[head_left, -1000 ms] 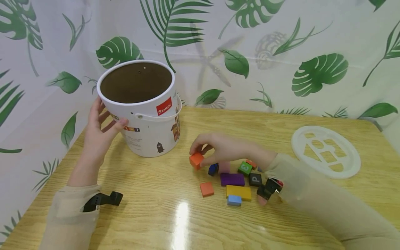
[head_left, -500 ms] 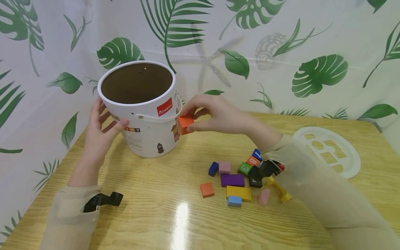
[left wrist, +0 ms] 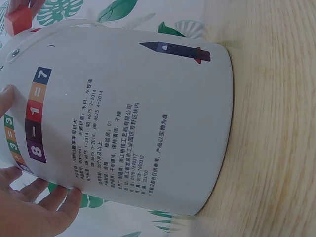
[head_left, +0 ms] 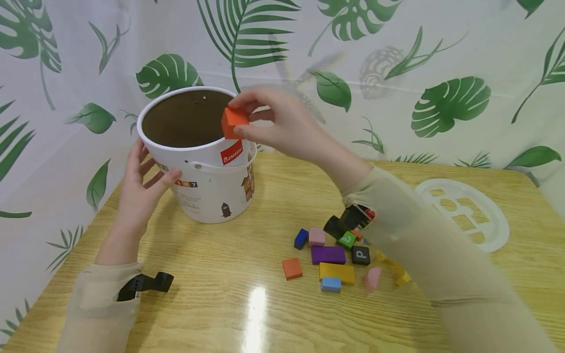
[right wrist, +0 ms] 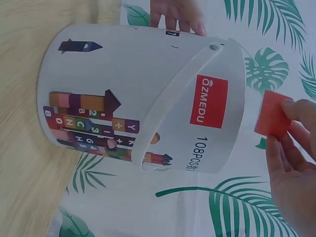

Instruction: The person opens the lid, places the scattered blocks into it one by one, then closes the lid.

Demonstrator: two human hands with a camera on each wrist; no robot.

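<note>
Bucket standing on table; left hand gripping bucket's left side; cube hovering just above bucket's right rim, right hand holding it from right; loose blocks lying before bucket, to its right; stencil plate lying well right of bucket; backdrop hanging behind bucket

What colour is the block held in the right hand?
The block is orange-red; it shows best in the head view.

Orange block above white bucket
</note>
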